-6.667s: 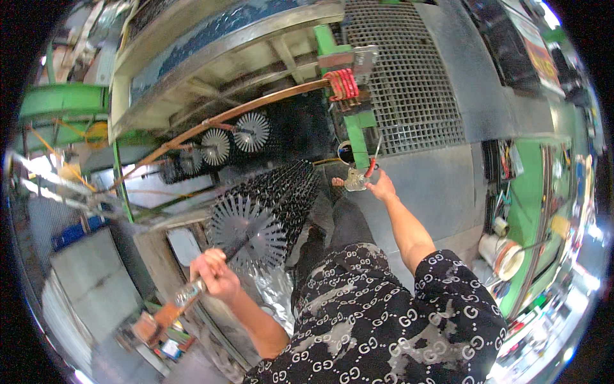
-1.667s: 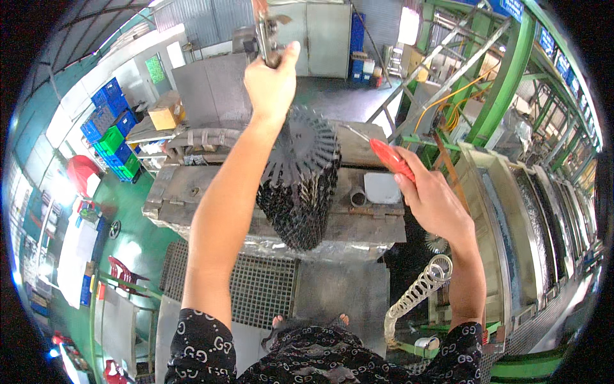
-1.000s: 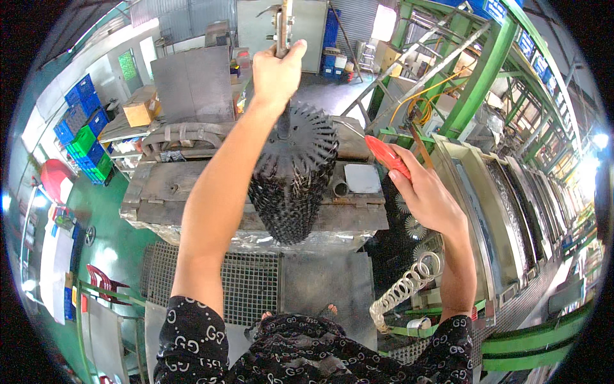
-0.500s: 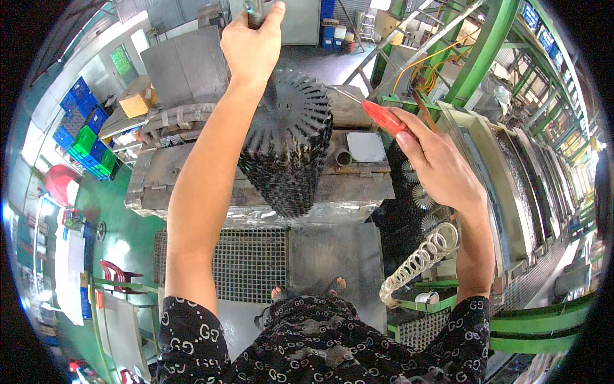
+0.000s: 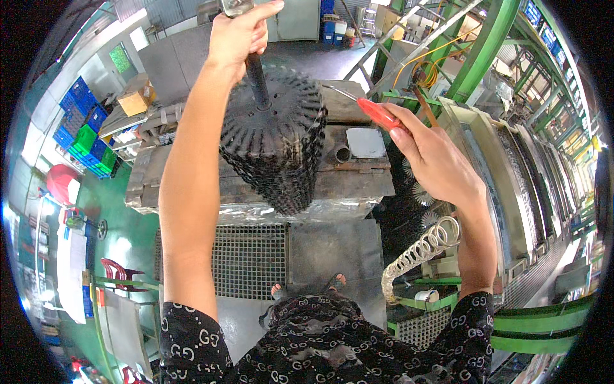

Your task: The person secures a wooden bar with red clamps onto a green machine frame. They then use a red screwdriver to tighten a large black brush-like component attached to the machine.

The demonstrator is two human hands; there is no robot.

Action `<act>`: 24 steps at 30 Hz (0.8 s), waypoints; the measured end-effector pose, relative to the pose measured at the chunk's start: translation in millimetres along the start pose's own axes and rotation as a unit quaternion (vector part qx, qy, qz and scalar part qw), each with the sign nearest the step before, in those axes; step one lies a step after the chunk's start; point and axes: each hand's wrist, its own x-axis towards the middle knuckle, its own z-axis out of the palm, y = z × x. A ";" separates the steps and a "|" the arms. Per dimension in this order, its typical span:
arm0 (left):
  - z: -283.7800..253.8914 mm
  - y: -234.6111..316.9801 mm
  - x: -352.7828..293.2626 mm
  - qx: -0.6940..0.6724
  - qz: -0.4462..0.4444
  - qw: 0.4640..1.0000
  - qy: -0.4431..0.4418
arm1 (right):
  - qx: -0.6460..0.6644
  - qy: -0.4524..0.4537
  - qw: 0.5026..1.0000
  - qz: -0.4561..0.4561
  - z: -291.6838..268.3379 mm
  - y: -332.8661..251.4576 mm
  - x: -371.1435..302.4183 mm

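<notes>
At the bench (image 5: pixel 364 176), raised left fingers (image 5: pixel 258 37) clasp a shaft (image 5: pixel 258 83), right fingers (image 5: pixel 407 116) a red-handled tool (image 5: pixel 376 114).

Toothed stack (image 5: pixel 278 150) blocks the centre, leaving room rightward.

From here I see the person's black shirt (image 5: pixel 320 342) — pale paired letters repeating all over it — and blue signs (image 5: pixel 548 38) beyond the green post (image 5: pixel 481 57), their white lettering too small to read.
</notes>
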 end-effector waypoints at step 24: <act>-1.3 -6.5 15.1 0.031 0.013 0.999 0.037 | 0.012 -0.044 0.999 0.014 -9.0 -6.4 -0.7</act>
